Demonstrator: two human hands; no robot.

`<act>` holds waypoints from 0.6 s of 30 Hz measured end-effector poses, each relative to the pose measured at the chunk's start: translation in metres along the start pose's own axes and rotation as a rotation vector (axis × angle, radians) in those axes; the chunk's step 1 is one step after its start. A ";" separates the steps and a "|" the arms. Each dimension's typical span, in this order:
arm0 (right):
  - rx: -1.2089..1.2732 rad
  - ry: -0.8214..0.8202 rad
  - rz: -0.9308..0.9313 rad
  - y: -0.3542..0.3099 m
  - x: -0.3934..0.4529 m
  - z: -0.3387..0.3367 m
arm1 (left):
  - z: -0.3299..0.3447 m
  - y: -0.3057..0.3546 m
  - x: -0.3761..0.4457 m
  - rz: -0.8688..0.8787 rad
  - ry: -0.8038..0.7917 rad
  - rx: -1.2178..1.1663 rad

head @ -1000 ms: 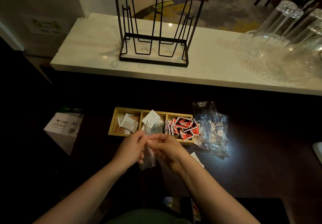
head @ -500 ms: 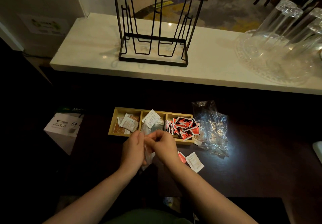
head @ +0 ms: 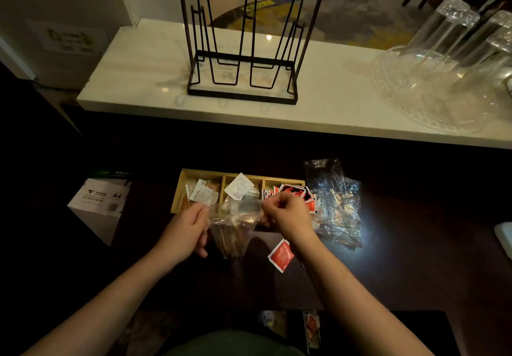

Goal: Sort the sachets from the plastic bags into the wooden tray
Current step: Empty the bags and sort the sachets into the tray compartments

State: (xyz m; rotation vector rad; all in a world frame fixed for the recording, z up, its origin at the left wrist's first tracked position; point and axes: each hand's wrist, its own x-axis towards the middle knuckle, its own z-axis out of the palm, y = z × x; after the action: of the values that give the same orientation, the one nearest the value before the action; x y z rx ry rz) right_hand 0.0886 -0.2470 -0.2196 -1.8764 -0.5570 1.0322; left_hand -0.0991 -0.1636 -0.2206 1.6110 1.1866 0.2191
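The two hands have drawn apart since a moment ago, when they were bunched together over a crumpled bag; now the clear plastic bag is stretched wide between them, its mouth pulled open. The left hand pinches one side of the rim with curled fingers, the right hand pinches the other, and the bag hangs down between them just above the dark table. Brownish sachets seem to sit inside it, though the light is too poor to be sure. That opening looks like the step before tipping or picking them out.

Near the right wrist a loose red sachet lies on the table, outside the tray. Just beyond the hands sits the wooden tray: pale and brown sachets in its left compartment, white ones in the middle, red-and-black ones heaped in the right. Beside the tray's right end lie crumpled, apparently emptied bags. Further back, on the pale counter, stand a wire rack and upturned glasses.
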 end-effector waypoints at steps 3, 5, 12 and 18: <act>-0.517 0.151 -0.328 -0.002 0.001 -0.001 | -0.008 0.017 -0.009 0.139 0.051 0.634; -0.639 0.150 -0.408 -0.005 -0.002 0.001 | -0.007 0.030 -0.012 0.180 0.143 0.796; -0.641 0.002 -0.724 -0.019 -0.015 0.008 | 0.006 0.035 -0.002 0.076 0.080 0.514; -0.863 -0.280 -0.750 -0.007 -0.012 0.040 | 0.008 0.030 0.004 0.147 0.052 0.374</act>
State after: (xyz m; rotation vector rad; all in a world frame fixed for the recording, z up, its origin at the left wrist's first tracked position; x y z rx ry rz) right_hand 0.0488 -0.2324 -0.2188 -1.9152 -1.9317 0.5556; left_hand -0.0747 -0.1639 -0.2008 2.0330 1.1994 0.1389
